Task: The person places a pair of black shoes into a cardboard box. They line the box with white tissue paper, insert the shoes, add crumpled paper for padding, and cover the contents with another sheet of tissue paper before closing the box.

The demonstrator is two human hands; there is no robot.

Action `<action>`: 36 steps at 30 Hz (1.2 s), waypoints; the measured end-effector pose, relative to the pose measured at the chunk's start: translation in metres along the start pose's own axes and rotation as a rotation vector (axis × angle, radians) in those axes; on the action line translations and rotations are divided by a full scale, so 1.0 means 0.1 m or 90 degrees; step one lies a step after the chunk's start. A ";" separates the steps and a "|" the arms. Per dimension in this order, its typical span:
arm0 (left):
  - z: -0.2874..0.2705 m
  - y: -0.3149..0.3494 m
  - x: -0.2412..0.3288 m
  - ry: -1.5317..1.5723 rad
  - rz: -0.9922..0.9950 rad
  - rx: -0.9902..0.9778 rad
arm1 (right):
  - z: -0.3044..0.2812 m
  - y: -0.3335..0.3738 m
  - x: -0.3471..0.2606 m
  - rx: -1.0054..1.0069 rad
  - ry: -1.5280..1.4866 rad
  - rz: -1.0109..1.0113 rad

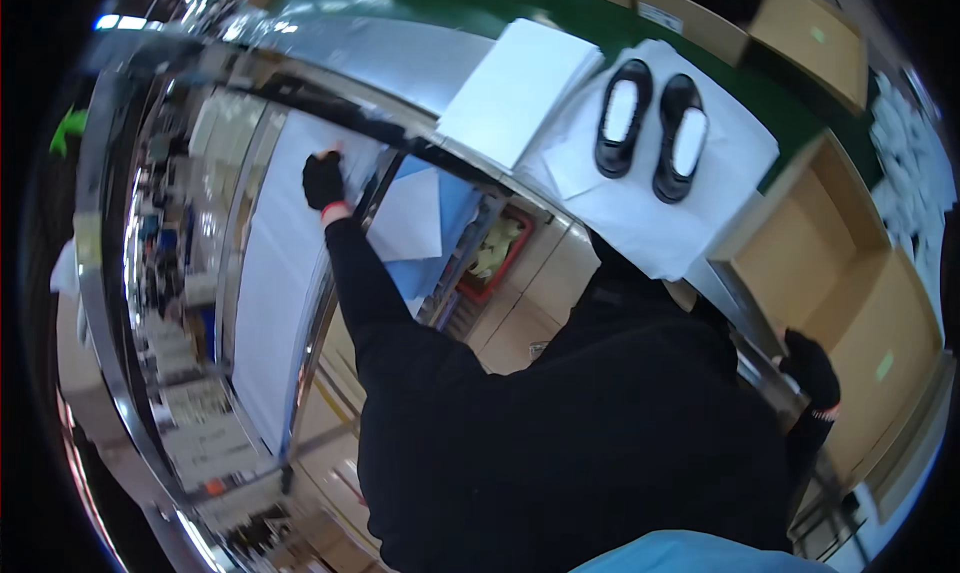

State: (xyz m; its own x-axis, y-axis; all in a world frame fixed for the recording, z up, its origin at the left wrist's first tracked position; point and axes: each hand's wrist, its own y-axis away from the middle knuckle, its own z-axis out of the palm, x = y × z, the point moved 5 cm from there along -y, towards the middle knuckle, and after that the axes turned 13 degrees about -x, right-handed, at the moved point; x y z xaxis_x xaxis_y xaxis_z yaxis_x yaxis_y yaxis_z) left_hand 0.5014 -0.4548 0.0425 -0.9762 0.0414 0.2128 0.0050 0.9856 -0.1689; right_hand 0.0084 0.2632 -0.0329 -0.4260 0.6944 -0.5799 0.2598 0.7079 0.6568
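Observation:
My left hand (323,179), in a black glove with bare fingertips, reaches out to a long stack of white paper sheets (275,263) on a shelf at the left. Its fingers are curled in at a sheet near the far end. On the right, my right hand (808,369), gloved the same way, is at the near edge of an open brown cardboard box (800,208), fingers bent against the rim. A pair of black shoes, one left (622,123) and one right (679,138), with white insoles, stands on white paper (585,193) on the bench ahead.
A thick stack of white sheets (520,88) lies left of the shoes. Below is a blue surface (460,208) bearing a white sheet (408,213). A red crate (510,258) stands on the floor. More brown boxes (690,18) line the far green surface. Metal rails frame the left shelf.

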 end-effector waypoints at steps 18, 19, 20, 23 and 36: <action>-1.27 1.05 0.55 0.062 0.495 0.323 | -0.24 -0.02 -0.55 0.105 -0.407 -0.243; -1.40 1.19 0.75 0.163 0.489 0.317 | -0.29 -0.05 -0.63 0.070 -0.442 -0.288; -1.43 1.27 1.05 0.277 0.501 0.291 | -0.32 -0.06 -0.71 0.046 -0.478 -0.327; -1.12 1.70 2.27 0.542 0.615 0.031 | -0.29 -0.24 -1.20 -0.079 -0.525 -0.414; -0.61 4.35 4.37 0.729 0.918 -1.208 | -1.03 0.97 -0.52 0.857 0.298 0.413</action>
State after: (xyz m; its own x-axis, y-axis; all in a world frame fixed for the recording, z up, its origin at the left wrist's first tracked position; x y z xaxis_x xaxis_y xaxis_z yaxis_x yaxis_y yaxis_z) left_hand 0.0899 0.0022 0.1204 0.1159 -0.1616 0.9800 0.7992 -0.5708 -0.1886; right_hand -0.0334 0.2820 0.1104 -0.0937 0.9955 -0.0156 0.9438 0.0838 -0.3198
